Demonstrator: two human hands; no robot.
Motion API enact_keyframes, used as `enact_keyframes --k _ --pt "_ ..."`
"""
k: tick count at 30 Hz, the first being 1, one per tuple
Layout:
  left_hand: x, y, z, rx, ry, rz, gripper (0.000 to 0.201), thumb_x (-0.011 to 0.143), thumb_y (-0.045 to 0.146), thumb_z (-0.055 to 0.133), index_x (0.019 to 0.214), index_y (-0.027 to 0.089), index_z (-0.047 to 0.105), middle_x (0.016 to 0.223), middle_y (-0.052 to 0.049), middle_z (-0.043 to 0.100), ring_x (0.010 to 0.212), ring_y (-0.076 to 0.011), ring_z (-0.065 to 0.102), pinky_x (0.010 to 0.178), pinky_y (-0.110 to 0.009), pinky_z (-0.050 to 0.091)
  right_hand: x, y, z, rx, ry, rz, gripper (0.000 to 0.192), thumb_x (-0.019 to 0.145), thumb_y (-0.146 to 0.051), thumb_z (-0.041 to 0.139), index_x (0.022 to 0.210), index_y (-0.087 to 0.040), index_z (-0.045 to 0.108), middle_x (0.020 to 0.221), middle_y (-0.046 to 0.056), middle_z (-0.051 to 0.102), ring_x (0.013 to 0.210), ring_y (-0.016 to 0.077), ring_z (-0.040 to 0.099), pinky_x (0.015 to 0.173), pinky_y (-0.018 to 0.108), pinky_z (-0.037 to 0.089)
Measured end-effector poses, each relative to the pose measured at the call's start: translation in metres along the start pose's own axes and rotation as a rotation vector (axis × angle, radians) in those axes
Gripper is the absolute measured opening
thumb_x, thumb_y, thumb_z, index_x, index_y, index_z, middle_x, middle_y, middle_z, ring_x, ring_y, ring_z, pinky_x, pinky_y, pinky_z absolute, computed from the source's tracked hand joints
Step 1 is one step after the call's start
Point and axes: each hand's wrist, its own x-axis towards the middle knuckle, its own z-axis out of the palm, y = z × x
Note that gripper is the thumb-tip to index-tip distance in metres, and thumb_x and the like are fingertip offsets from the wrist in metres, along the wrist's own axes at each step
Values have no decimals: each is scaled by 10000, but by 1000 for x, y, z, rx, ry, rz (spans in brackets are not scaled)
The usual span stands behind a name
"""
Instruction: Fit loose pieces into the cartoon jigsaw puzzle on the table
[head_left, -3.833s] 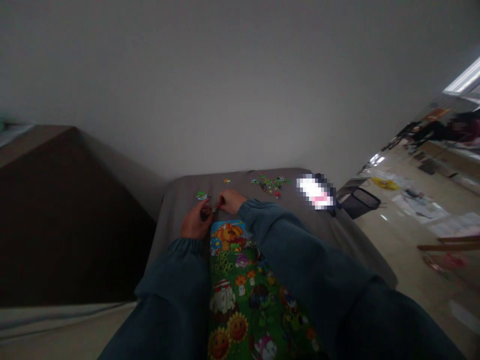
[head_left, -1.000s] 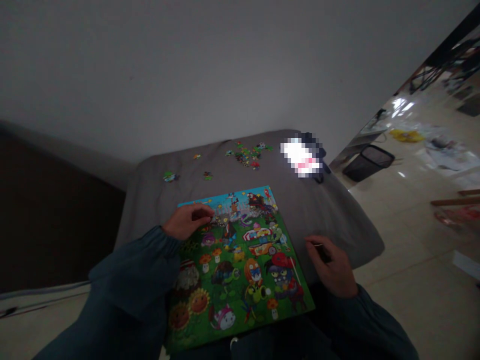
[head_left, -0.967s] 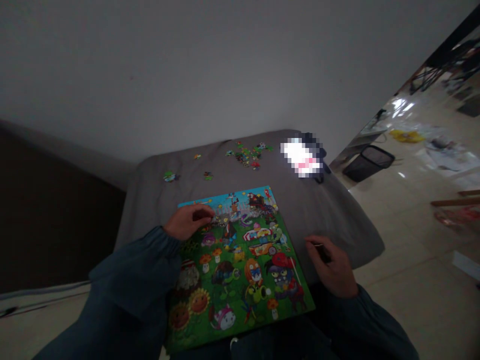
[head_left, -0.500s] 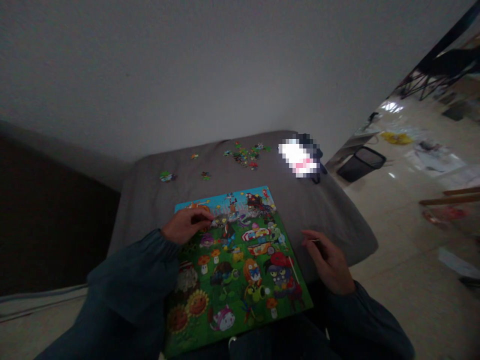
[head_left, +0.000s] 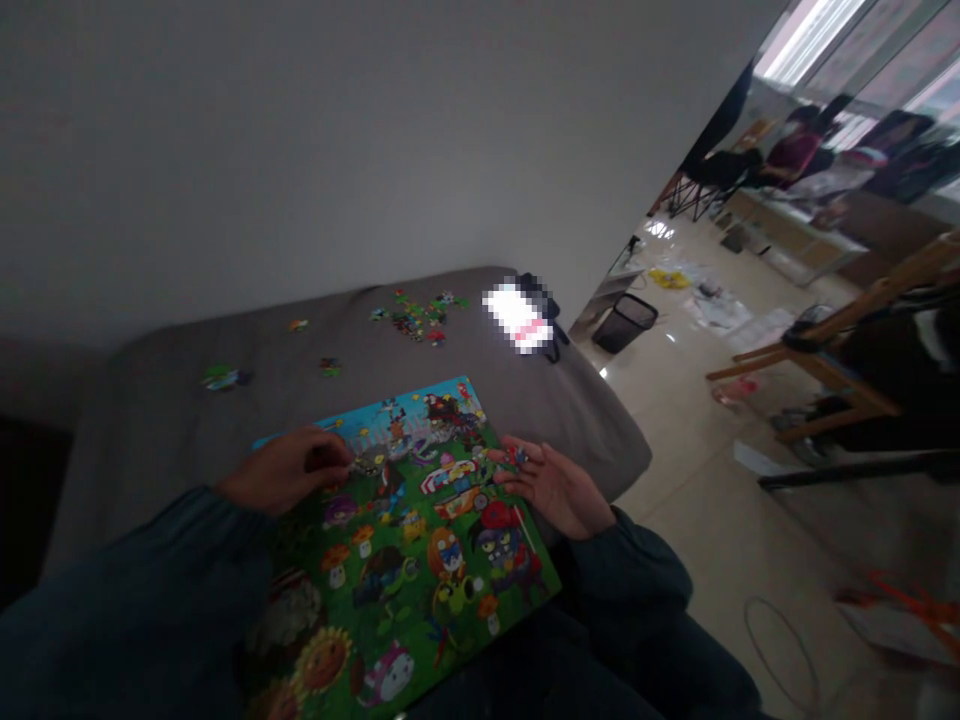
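We take the puzzle board (head_left: pixel 420 520) as our landmark: a bright cartoon picture of plants and zombies lying on the grey cushion (head_left: pixel 150 420), its near edge coming down toward our lap.

Our left hand (head_left: pixel 289 470) rests on the board's far left corner, fingers curled in toward the thumb. Something may be pinched there, but the fingers cover it and the light is dim, so we cannot tell whether the hand holds a piece or only presses the picture. That corner of the board is hidden under the hand, and our dark sleeve (head_left: pixel 150 600) covers the board's left edge.

Our right hand (head_left: pixel 551 485) lies at the board's right edge, palm up and loosely cupped. At its fingertips sits a small puzzle piece (head_left: pixel 516 457) with red and blue on it, held lightly between thumb and forefinger; its shape is too small to make out.

Beyond the board's far edge, well apart from it, a cluster of loose pieces (head_left: pixel 416 318) lies on the cushion, with a few strays off to the board's far left (head_left: pixel 221 377). Just right of the cluster is a pixelated patch (head_left: pixel 517 312) over a dark object we cannot identify.

Off to the board's right, past the cushion's edge, a shiny floor carries a black mesh bin (head_left: pixel 630 322) and a wooden chair frame (head_left: pixel 840 350), partly cut by the picture's edge. Figures in the far room are blurred.
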Motion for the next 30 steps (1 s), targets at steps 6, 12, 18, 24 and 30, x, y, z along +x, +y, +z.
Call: enact_keyframes --k 6,12,18,24,30 --pt "-2 10 0 67 -23 -23 336 646 540 679 702 209 676 729 -33 633 659 -188 592 600 -278 472 -5 9 2 -32 37 -25 421 857 -386 577 1209 -156 600 1244 119 646 954 180 670 909 340 494" --pt "8 5 -3 109 -108 -42 287 568 483 718 626 209 656 632 -13 633 606 -177 577 539 -255 414 -9 10 4 -114 118 -66 402 853 -377 600 1191 -160 614 1232 119 652 935 190 676 901 370 510" --pt "16 7 -4 146 -151 -60 201 547 386 712 591 207 632 579 -1 622 568 -175 561 497 -253 365 -11 3 13 -161 149 -115 396 832 -362 635 1170 -157 625 1242 132 645 980 209 671 906 372 507" --pt "17 5 2 205 -98 -76 228 562 417 704 572 210 608 572 1 602 572 -179 545 487 -256 321 -16 9 14 -171 201 -207 362 848 -338 602 1167 -168 623 1240 121 649 965 200 674 885 363 521" --pt "19 5 -1 208 -130 -59 280 576 463 697 582 199 605 577 -3 632 575 -181 562 506 -252 347 -30 15 30 -97 165 -227 395 842 -358 575 1191 -174 598 1250 106 648 1054 207 659 965 373 490"
